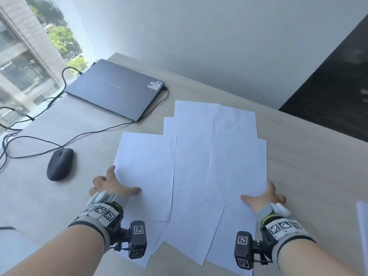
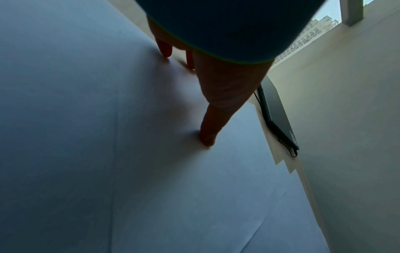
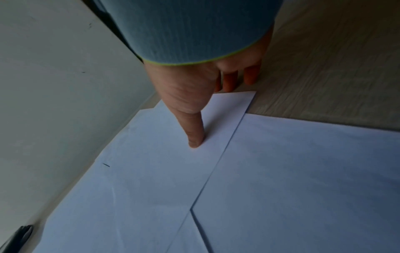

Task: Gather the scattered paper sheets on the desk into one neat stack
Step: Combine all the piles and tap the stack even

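Note:
Several white paper sheets [image 1: 195,166] lie fanned out and overlapping on the light wood desk [image 1: 308,166]. My left hand [image 1: 117,184] rests open at the left edge of the leftmost sheet [image 1: 145,162], its thumb [image 2: 207,138] pressing flat on the paper and its fingers [image 2: 164,49] spread along the edge. My right hand [image 1: 262,196] is open at the right edge of the spread. There its thumb [image 3: 195,140] presses a sheet [image 3: 151,171], and its fingers [image 3: 229,82] touch the desk just past that sheet's corner. Another white sheet [image 1: 361,220] shows at the far right edge.
A closed grey laptop [image 1: 115,88] sits at the back left with cables [image 1: 99,132] trailing across the desk. A black mouse [image 1: 59,164] lies left of my left hand. A wall runs behind the desk, with a dark panel [image 1: 328,76] at the right.

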A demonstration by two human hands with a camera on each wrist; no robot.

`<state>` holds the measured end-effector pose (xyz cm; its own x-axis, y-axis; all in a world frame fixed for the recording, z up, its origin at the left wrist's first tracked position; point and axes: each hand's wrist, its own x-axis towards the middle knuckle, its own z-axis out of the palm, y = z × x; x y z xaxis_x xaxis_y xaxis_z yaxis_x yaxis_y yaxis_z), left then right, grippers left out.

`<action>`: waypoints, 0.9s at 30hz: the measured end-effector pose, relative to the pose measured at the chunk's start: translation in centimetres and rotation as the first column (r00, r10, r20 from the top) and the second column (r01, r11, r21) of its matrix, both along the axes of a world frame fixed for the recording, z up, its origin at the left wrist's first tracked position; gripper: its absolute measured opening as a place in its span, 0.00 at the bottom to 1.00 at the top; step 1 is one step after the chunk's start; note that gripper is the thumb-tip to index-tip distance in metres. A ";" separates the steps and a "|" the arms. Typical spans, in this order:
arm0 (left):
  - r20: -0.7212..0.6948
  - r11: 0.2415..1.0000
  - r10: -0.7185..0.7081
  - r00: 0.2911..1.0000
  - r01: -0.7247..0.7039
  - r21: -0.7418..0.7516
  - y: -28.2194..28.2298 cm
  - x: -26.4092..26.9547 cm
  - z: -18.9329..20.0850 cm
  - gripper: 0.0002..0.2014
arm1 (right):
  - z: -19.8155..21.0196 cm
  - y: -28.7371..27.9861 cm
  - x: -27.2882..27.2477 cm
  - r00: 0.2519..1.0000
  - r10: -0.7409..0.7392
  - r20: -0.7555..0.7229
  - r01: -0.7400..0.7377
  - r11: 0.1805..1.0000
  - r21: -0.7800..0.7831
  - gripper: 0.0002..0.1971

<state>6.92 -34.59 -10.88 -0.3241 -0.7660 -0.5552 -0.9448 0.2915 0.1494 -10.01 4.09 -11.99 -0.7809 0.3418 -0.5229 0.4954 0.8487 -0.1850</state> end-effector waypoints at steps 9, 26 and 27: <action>-0.036 0.997 0.081 0.996 -0.082 -0.008 -1.4 -1.0 -1.0 0.58 | 0.1 1.2 -0.7 0.986 -0.167 0.023 0.168 0.980 -0.102 0.58; -0.138 0.978 0.175 0.975 -0.156 0.139 -0.7 0.9 -0.5 0.14 | -0.6 4.4 0.7 0.965 -0.234 -0.120 0.148 0.860 -0.489 0.05; -0.173 0.976 0.178 0.969 -0.152 0.153 -0.3 1.3 -0.5 0.10 | -0.6 4.6 0.9 0.963 -0.235 -0.133 0.137 0.850 -0.508 0.05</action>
